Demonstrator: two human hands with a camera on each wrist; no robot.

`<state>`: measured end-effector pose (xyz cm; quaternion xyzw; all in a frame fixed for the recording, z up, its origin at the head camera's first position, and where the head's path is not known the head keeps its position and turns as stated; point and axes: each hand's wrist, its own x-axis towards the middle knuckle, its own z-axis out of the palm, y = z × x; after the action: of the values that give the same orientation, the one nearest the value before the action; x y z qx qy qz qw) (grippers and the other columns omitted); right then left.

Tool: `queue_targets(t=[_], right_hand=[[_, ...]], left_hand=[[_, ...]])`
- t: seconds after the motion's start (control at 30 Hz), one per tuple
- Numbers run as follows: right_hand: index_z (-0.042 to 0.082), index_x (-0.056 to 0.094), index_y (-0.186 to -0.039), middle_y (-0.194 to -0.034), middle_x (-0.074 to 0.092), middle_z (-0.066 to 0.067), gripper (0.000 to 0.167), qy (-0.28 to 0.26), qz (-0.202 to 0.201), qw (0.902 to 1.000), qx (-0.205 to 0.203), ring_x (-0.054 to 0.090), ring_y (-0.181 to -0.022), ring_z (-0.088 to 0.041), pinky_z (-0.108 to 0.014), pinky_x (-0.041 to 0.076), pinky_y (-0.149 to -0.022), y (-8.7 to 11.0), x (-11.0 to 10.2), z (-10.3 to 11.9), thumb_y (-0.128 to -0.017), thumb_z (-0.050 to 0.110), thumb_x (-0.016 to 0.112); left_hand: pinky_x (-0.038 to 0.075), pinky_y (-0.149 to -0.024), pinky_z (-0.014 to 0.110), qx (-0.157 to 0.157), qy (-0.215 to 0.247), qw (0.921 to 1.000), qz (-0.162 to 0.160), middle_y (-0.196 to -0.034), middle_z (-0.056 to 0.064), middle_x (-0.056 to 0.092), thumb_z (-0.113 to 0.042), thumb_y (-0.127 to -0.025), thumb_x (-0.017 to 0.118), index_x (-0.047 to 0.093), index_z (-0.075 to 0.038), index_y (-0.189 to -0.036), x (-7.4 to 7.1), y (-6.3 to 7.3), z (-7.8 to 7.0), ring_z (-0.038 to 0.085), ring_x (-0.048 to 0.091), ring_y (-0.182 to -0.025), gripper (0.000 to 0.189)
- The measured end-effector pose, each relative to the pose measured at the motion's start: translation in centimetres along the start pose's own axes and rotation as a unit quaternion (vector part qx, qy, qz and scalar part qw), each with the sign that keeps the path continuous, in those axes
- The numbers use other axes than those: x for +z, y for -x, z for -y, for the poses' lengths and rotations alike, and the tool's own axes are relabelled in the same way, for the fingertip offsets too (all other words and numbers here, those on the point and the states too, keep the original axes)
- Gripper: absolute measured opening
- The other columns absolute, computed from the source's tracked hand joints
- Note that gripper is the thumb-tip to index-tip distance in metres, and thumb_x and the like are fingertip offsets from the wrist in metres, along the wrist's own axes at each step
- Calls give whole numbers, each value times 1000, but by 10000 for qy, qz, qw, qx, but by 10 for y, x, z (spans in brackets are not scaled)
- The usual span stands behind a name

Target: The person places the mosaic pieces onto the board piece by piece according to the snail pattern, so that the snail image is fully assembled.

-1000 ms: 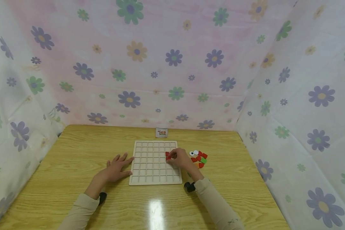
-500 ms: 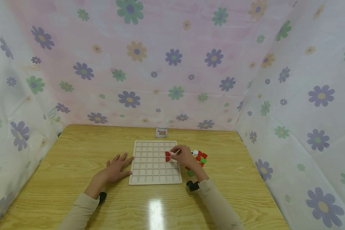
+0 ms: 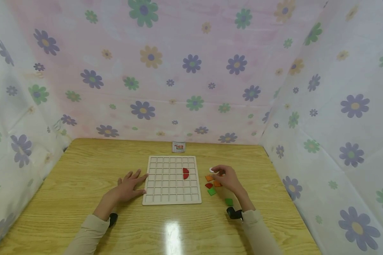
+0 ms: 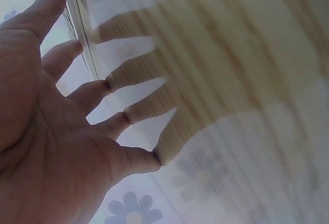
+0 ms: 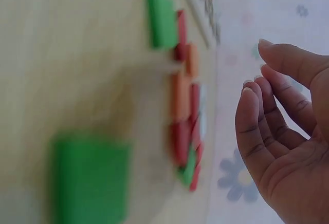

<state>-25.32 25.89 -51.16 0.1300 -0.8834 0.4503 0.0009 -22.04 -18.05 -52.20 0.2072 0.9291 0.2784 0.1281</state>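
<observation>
My left hand [image 3: 127,187] rests on the table with its fingers spread, index finger and thumb at the left edge of a wooden grid board [image 3: 167,184]. Two red quarter-round pieces sit in neighbouring cells of one column, an upper red piece [image 3: 186,170] and a lower red piece [image 3: 186,176]. To the right of the board, my right hand [image 3: 228,177] hovers over a group of loose pieces, its fingers loosely curved and nothing between them in the right wrist view. Orange squares [image 3: 209,178], a red piece [image 3: 209,185], a green square [image 3: 211,191] and a white round piece [image 3: 211,170] show around it; others are hidden beneath.
Another green square [image 3: 229,202] lies apart, near the right wrist. A small picture card [image 3: 178,147] stands behind the board at the table's far side. Flowered cloth [image 3: 191,88] encloses the wood-grain table [image 3: 140,230] at the back and sides.
My right hand has left the two red pieces on the board and moved right, over the loose pieces. My left hand has stayed in place.
</observation>
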Motion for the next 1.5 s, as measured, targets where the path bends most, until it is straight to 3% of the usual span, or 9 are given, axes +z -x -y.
queue_targets(t=[0.27,0.5,0.7,0.83,0.93,1.13,1.3,1.5], right_hand=[[-1,75,-107,-102,73,-15,18,192,-132,9990,372,67,-85,-22,-27,56,-72,26,-14,-26,-91,7,76],[-2,74,-106,-101,74,-15,16,282,124,9992,260,69,-84,-20,-27,56,-73,43,-25,-36,-92,5,74],[-6,71,-112,-104,73,-18,26,366,829,9959,7,67,-86,-20,-27,56,-75,55,-37,-36,-90,7,76],[-3,71,-114,-108,71,-15,35,462,1425,9885,185,63,-88,-19,-26,54,-75,65,-45,-33,-85,12,83],[2,73,-109,-105,70,-8,32,567,1649,9844,244,60,-86,-16,-26,52,-73,71,-48,-32,-83,14,85],[6,74,-96,-92,69,-2,21,755,1506,9857,6,56,-76,-9,-25,49,-68,74,-46,-33,-81,14,86],[7,74,-96,-91,69,-2,19,820,1494,9852,-176,53,-74,-5,-25,48,-67,72,-45,-35,-84,17,85],[7,74,-96,-92,69,-1,19,739,1487,9861,-106,54,-75,-6,-24,49,-67,72,-43,-36,-83,17,85]], left_hand=[[7,-102,87,-20,43,10000,-12,-164,32,18,-37,-99,67,41,-9,-157,-1,1,-1,62,11,-147,69],[6,-102,87,-7,113,9999,-11,-164,32,17,-36,-99,67,41,-8,-157,-1,2,-3,62,10,-147,69],[6,-102,88,4,141,9999,-15,-164,33,17,-36,-99,67,40,-8,-157,-1,2,-3,63,10,-147,69],[6,-101,88,24,134,9999,-15,-163,33,18,-36,-99,67,40,-7,-157,-1,2,-3,63,10,-146,69],[6,-101,88,37,114,9999,-22,-163,33,18,-36,-99,67,41,-7,-156,-1,2,-3,64,11,-146,69],[8,-101,88,7,51,10000,-41,-163,33,19,-36,-99,67,41,-8,-156,-2,1,-3,64,12,-145,69],[8,-101,88,7,49,10000,-40,-163,33,19,-36,-99,67,41,-8,-156,-2,1,-3,64,13,-146,69],[7,-101,88,11,76,10000,-28,-163,33,19,-37,-99,67,41,-8,-156,-1,1,-2,63,12,-146,69]])
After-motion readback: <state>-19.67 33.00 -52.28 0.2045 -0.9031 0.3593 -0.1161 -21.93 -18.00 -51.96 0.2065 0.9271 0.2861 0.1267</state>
